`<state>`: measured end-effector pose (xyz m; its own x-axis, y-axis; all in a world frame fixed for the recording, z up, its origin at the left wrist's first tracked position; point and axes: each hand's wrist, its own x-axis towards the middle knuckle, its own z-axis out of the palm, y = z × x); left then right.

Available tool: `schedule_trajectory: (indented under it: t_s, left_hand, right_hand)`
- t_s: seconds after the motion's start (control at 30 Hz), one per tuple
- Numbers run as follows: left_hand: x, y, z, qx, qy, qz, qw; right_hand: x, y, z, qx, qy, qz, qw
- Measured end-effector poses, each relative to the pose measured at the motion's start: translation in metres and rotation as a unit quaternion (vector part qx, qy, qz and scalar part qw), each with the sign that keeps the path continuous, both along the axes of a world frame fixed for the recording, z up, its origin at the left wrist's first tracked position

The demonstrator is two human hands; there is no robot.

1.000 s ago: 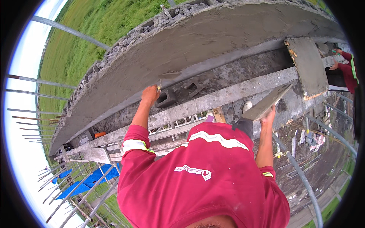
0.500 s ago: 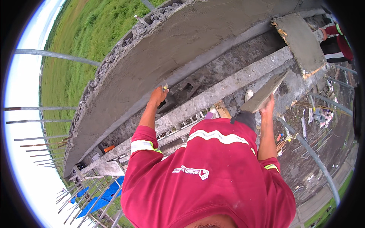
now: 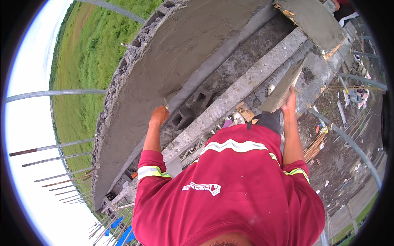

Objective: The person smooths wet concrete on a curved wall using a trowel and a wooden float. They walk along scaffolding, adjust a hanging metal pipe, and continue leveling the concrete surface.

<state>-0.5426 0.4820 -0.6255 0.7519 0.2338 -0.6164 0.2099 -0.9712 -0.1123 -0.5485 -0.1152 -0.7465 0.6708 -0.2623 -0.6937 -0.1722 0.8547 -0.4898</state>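
Left hand [image 3: 159,115]: curled closed, low against the plastered side of the wall; I read it as gripping a trowel [image 3: 166,105] by its pale handle. The trowel sits at the top of the fist, on the wall side; its blade blends into the grey surface, and I cannot tell whether it touches.

Right hand [image 3: 289,102]: has hold of a flat board [image 3: 283,88], which lies up and to the left of the palm and slants away from the body. Fingers partly hidden at the board's edge; I cannot tell how tightly they close.

Wall [image 3: 176,49]: grey, smeared smooth on the near face, with a rough, broken top edge; it runs along the far side of both hands.

Hollow blocks [image 3: 183,119]: grey, on the ledge just right of the left hand, near the foot of the wall.

Concrete beam [image 3: 234,96]: long, set between the two hands, crossing my view diagonally.

Mortar-covered panel [image 3: 314,20]: wooden edges, beyond the flat board and apart from it.

Co-worker [image 3: 345,11]: partly in view at upper right, beside the panel.

Grass [image 3: 98,45]: green, beyond the wall.
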Motion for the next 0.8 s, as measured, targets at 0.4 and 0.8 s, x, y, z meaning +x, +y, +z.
schedule_trajectory:
  t_s: [0.4, 0.8]
  left_hand:
    - [0.127, -0.189, -0.007, -0.109, -0.121, -0.054, 0.985]
    - [0.084, -0.153, 0.092, -0.303, -0.230, 0.101, 0.919]
  right_hand:
    - [-0.003, 0.006, -0.001, 0.042, 0.000, -0.055, 0.998]
    - [0.008, -0.007, 0.009, 0.019, -0.002, -0.056, 0.998]
